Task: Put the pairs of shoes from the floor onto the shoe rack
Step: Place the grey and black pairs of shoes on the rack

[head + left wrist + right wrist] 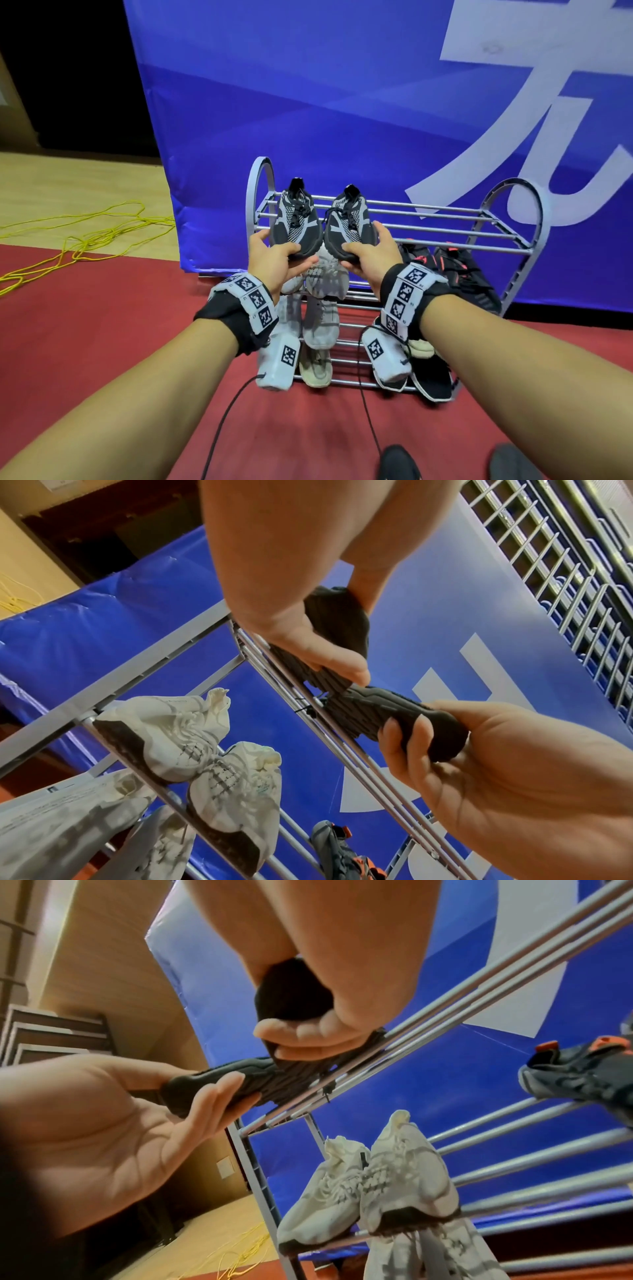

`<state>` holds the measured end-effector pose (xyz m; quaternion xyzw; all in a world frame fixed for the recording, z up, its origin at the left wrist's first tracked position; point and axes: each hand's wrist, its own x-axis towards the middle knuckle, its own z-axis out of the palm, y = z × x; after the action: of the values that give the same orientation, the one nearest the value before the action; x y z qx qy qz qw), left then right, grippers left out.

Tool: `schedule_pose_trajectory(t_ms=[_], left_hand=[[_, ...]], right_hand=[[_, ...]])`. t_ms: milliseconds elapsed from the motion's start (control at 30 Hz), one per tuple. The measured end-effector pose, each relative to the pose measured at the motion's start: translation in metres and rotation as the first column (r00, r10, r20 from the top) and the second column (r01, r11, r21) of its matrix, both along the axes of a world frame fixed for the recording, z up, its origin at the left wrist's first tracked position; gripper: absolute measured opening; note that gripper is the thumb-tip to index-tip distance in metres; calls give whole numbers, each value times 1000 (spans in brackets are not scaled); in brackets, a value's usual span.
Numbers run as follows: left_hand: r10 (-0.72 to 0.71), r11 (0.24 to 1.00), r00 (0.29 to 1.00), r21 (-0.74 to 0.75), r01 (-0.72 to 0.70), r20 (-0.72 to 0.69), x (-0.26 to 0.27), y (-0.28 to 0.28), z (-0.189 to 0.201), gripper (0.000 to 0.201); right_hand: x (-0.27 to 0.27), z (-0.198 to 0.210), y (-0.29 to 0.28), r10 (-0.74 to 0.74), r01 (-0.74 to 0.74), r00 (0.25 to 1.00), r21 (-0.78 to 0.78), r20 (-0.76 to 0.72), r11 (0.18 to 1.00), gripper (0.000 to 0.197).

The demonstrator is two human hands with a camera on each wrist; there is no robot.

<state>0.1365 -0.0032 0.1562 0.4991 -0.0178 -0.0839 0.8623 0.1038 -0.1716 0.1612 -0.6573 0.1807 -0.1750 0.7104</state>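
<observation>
Two black-and-grey knit shoes are held side by side over the top shelf of the grey tube shoe rack (445, 219), toes toward me. My left hand (291, 257) grips the toe of the left shoe (294, 222), thumb on top and fingers under the sole. My right hand (356, 255) grips the toe of the right shoe (349, 226) the same way. In the left wrist view my left hand (428, 729) is curled round the ribbed sole (377, 710), which lies against the shelf's front rails. The right wrist view shows my right hand (205, 1091) on its shoe (240, 1080).
A white pair (322, 277) sits on the middle shelf below my hands, a black-and-red pair (459, 270) to its right. More pale shoes (320, 329) and black ones (431, 380) fill the lower shelves. A blue banner (342, 102) stands behind; yellow cord (85, 233) lies on the floor at left.
</observation>
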Motion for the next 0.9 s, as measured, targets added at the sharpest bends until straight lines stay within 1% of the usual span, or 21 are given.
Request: schedule_pose_trajectory(t_ms=[67, 167, 267, 367, 433, 467, 500, 533, 600, 633, 733, 767, 800, 900], left_hand=[[11, 1000, 1000, -10, -11, 15, 5, 0, 4, 65], [24, 1000, 999, -3, -24, 33, 23, 2, 13, 62], [17, 998, 998, 64, -21, 53, 40, 5, 19, 57], [-9, 984, 999, 178, 1, 42, 46, 6, 13, 47], [-45, 969, 999, 242, 38, 24, 48, 6, 5, 63], [-55, 966, 998, 254, 47, 26, 48, 6, 0, 69], [-55, 968, 998, 249, 43, 39, 49, 5, -3, 70], [-48, 973, 997, 229, 34, 56, 50, 4, -6, 65], [-16, 982, 996, 188, -1, 88, 50, 0, -8, 47], [-1, 983, 994, 182, -19, 107, 51, -1, -9, 40], [-16, 973, 986, 231, -23, 165, 54, -6, -6, 31], [-21, 968, 987, 251, -20, 160, 55, -6, -4, 31], [-20, 966, 990, 256, -17, 142, 58, -6, -2, 31], [-11, 963, 996, 268, -13, 87, 64, -4, 0, 35]], right_hand=[[9, 6, 2, 23, -24, 999, 34, 39, 999, 86], [23, 20, 5, 48, -53, 997, 65, 68, 997, 84], [37, 31, 11, 61, -61, 998, 56, 10, 997, 73], [48, 29, 16, -18, 21, 997, 36, -80, 999, 75], [48, 22, 17, -38, 46, 995, 77, -93, 996, 76], [45, 18, 17, -38, 48, 994, 102, -98, 994, 72], [43, 14, 16, -39, 50, 994, 113, -101, 992, 63], [42, 10, 17, -42, 54, 994, 118, -97, 992, 52], [41, 3, 18, -66, 72, 997, 125, -46, 990, 34], [42, 1, 18, -78, 80, 997, 125, -16, 989, 34], [46, 3, 18, -94, 89, 995, 164, 24, 982, 55], [47, 5, 18, -95, 89, 995, 175, 24, 980, 57], [46, 7, 18, -85, 81, 996, 178, 17, 981, 52], [43, 11, 16, -38, 42, 999, 152, -29, 988, 15]])
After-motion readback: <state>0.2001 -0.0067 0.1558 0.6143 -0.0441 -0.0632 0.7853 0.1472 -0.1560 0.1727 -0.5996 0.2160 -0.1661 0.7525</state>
